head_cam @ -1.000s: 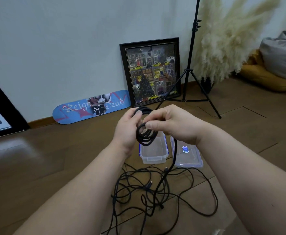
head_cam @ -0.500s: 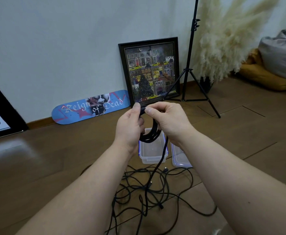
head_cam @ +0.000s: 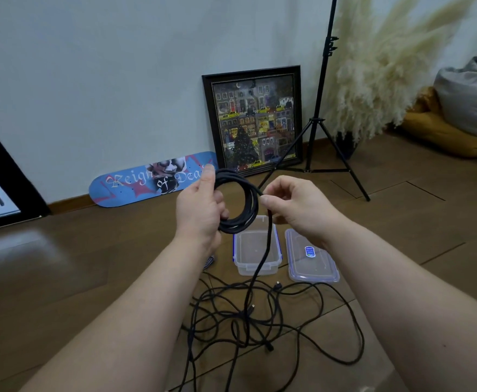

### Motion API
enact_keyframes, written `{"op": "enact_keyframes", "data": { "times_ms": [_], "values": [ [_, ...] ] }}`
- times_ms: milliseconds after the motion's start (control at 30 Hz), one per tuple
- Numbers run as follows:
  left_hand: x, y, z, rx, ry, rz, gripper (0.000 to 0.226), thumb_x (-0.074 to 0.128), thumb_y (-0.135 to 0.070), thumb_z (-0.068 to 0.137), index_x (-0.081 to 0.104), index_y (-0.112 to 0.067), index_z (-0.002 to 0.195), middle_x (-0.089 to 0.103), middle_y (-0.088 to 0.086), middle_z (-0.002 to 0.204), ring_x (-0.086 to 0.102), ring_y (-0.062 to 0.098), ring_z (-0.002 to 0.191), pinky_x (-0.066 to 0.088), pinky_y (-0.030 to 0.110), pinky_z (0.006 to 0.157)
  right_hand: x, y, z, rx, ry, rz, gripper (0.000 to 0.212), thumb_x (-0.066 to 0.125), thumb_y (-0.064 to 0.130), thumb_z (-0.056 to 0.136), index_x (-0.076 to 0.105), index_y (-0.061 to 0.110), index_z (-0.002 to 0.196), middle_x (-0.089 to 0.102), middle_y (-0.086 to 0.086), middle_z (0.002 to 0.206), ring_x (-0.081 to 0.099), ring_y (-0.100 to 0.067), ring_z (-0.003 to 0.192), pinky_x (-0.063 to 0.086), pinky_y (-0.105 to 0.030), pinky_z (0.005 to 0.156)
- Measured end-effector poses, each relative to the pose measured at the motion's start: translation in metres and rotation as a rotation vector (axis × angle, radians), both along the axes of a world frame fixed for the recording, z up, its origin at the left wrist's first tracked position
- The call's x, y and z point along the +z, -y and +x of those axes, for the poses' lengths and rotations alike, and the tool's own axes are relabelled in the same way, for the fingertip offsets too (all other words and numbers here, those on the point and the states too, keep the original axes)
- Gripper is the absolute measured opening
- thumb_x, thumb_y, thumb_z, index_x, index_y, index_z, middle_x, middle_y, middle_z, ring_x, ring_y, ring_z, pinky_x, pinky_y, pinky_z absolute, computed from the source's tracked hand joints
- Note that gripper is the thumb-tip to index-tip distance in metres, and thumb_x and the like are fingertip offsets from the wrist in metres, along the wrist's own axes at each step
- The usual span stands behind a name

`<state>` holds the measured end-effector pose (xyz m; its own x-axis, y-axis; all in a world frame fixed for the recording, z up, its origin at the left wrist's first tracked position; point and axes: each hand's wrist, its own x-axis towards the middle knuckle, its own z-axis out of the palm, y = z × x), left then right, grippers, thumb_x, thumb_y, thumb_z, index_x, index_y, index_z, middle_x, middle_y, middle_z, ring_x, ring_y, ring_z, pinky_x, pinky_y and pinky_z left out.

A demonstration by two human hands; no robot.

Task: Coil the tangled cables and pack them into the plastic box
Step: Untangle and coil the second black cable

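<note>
My left hand (head_cam: 200, 210) grips a coil of black cable (head_cam: 248, 205) made of several loops, held up above the floor. My right hand (head_cam: 294, 205) pinches the same cable at the coil's right side, where the free length drops down (head_cam: 262, 256) past the box to the floor. A tangle of black cables (head_cam: 248, 318) lies spread on the wooden floor between my forearms. The clear plastic box (head_cam: 241, 264) with blue clips stands open behind the tangle. Its lid (head_cam: 316, 267) lies flat to the right of it.
A framed picture (head_cam: 255, 120) leans on the wall behind, with a blue skateboard deck (head_cam: 147, 179) to its left. A black tripod stand (head_cam: 316, 131) and pampas grass (head_cam: 378, 66) stand at the right. Cushions (head_cam: 457, 114) lie far right. A dark frame (head_cam: 2, 176) leans at left.
My hands have drawn apart, opening the coil into a wider ring. My right hand moved right along the cable, and more of the lid now shows.
</note>
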<state>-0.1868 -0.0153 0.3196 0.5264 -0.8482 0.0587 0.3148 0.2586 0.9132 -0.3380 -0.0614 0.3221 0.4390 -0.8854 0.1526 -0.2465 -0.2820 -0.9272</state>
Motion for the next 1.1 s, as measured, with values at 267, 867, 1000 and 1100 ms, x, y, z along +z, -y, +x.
{"op": "enact_keyframes", "data": {
  "times_ms": [267,867,1000,1100],
  "values": [
    [0.000,-0.001,-0.008,-0.056,0.138,0.002,0.040,0.047,-0.041,0.101,0.037,-0.020,0.068,0.027,-0.008,0.046,0.021,0.008,0.041,0.023,0.024,0.044,0.013,0.006,0.007,-0.120,0.419,0.132,0.015,0.055,0.009,0.097,0.055,0.010,0.082,0.040,0.001,0.057,0.033,-0.011,0.047,0.029,-0.023,0.043],
    [0.004,0.001,-0.015,-0.006,0.081,-0.014,0.032,0.049,-0.039,0.101,0.047,-0.015,0.080,0.027,-0.010,0.043,0.022,0.007,0.037,0.024,0.023,0.043,-0.008,-0.015,0.006,0.068,-0.390,-0.490,0.118,0.081,0.056,0.064,0.007,0.034,0.154,0.019,0.005,0.153,0.045,-0.020,0.130,0.042,-0.031,0.100],
    [0.004,-0.001,-0.016,-0.047,0.081,-0.005,0.031,0.048,-0.042,0.100,0.049,-0.013,0.087,0.027,-0.010,0.043,0.022,0.008,0.038,0.026,0.023,0.043,-0.007,-0.018,0.014,0.044,-0.460,-0.516,0.126,0.083,0.056,0.062,-0.005,0.042,0.152,0.017,0.004,0.157,0.052,-0.026,0.122,0.049,-0.038,0.092],
    [0.005,-0.002,-0.011,-0.121,0.032,-0.005,0.034,0.045,-0.043,0.101,0.056,-0.014,0.086,0.028,-0.008,0.048,0.022,0.008,0.041,0.026,0.025,0.049,-0.005,-0.017,0.018,-0.022,-0.409,-0.527,0.118,0.082,0.052,0.065,0.005,0.040,0.153,0.039,0.001,0.137,0.055,-0.021,0.111,0.047,-0.032,0.088]
  ]
}}
